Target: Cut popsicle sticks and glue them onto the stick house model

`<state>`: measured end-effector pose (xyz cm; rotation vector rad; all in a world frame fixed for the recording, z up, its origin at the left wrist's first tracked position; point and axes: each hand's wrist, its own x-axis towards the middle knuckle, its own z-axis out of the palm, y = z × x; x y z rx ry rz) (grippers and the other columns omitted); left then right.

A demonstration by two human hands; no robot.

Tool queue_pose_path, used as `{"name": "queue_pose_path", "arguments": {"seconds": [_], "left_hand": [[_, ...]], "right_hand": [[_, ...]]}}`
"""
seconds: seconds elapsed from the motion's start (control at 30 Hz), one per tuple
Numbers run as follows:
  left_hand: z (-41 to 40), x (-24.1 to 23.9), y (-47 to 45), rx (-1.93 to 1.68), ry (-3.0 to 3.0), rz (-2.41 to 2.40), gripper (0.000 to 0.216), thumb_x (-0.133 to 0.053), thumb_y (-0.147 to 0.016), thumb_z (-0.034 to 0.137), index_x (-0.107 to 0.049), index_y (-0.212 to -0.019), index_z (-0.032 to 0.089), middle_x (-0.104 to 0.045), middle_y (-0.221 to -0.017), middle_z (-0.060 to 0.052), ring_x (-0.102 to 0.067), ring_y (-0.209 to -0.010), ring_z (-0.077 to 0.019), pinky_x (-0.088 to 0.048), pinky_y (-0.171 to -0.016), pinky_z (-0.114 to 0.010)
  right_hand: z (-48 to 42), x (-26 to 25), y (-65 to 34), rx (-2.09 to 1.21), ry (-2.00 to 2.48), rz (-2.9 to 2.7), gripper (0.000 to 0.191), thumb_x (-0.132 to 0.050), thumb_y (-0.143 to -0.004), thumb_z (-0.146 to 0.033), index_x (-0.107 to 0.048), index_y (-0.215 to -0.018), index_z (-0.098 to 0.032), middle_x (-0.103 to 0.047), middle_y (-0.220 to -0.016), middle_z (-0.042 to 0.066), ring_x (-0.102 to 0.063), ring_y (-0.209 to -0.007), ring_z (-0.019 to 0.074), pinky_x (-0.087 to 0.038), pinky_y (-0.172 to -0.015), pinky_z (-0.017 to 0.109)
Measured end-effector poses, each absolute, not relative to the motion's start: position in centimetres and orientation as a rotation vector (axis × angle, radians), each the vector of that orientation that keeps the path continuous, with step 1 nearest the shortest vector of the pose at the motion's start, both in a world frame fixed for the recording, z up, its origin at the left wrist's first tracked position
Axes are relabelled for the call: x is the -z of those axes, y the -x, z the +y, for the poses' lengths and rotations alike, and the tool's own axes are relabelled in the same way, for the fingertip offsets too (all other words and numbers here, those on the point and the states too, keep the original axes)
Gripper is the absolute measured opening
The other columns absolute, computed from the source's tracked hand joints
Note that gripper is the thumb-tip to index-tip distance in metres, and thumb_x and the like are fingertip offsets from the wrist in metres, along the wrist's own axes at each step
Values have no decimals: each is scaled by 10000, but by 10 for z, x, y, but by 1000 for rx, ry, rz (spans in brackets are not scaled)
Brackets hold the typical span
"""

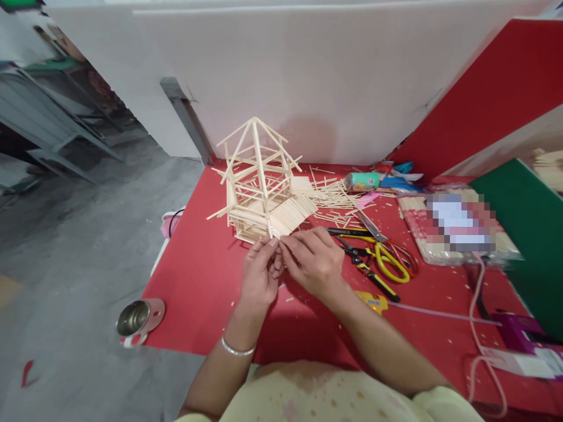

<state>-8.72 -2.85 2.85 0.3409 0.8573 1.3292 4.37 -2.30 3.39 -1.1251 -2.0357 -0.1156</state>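
Observation:
A small pavilion model [264, 170] built of thin wooden sticks, with a peaked open roof frame, stands upright on the red tabletop [197, 275]. From its right front side slopes a ramp [294, 214] of sticks laid side by side. My left hand [261, 269], a bangle on its wrist, is closed in a pinch just below the model's front corner. Beside it my right hand [314, 258] also pinches, the fingertips of both nearly meeting. Something small and pale shows between them, too hidden to name.
Loose sticks [336, 202] lie right of the model near a green can [361, 181]. Scissors [391, 261], cutting pliers [373, 278] and a yellow tag [372, 302] lie right of my hands. A mug [152, 313] sits at the left edge. Bagged sticks [416, 225] lie farther right.

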Motion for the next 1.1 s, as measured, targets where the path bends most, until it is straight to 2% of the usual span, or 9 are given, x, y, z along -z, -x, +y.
{"name": "queue_pose_path", "arguments": {"seconds": [0.13, 0.4, 0.6, 0.93, 1.1], "left_hand": [[-28, -29, 87, -1351, -313, 855, 299, -838, -704, 262, -569, -775, 152, -582, -621, 56, -441, -427, -22, -280, -371, -138], [-27, -29, 86, -1369, -310, 862, 317, -847, -698, 272, -566, -782, 152, -559, -598, 62, -421, -418, -20, -293, -364, -129], [-28, -27, 87, -1359, -315, 875, 315, -847, -702, 273, -569, -793, 159, -541, -570, 69, -427, -419, -26, -292, -370, -126], [-29, -27, 87, -1371, -340, 851, 301, -846, -711, 284, -590, -796, 149, -590, -654, 48, -424, -431, -12, -276, -367, -126], [-46, -24, 90, -1316, -321, 896, 314, -855, -704, 286, -584, -803, 162, -522, -558, 81, -390, -395, -18, -266, -359, -128]], "right_hand": [[-23, -34, -44, 104, 1126, -2034, 237, -627, -917, -221, -705, -1141, -225, -724, -997, 66, -598, -938, 216, -488, -840, 376], [-22, -32, -44, 103, 1097, -2013, 244, -643, -907, -208, -693, -1145, -207, -731, -961, 59, -609, -913, 209, -494, -835, 364], [-21, -30, -43, 118, 1098, -2002, 304, -625, -919, -208, -660, -1221, -200, -735, -960, 65, -612, -891, 208, -491, -847, 374], [-22, -32, -47, 139, 1053, -2070, 305, -628, -908, -198, -686, -1204, -244, -728, -981, 61, -613, -911, 212, -501, -828, 372], [-39, -25, -50, 158, 994, -2103, 303, -625, -911, -201, -680, -1208, -225, -738, -1020, 56, -623, -893, 192, -532, -837, 350]]}}
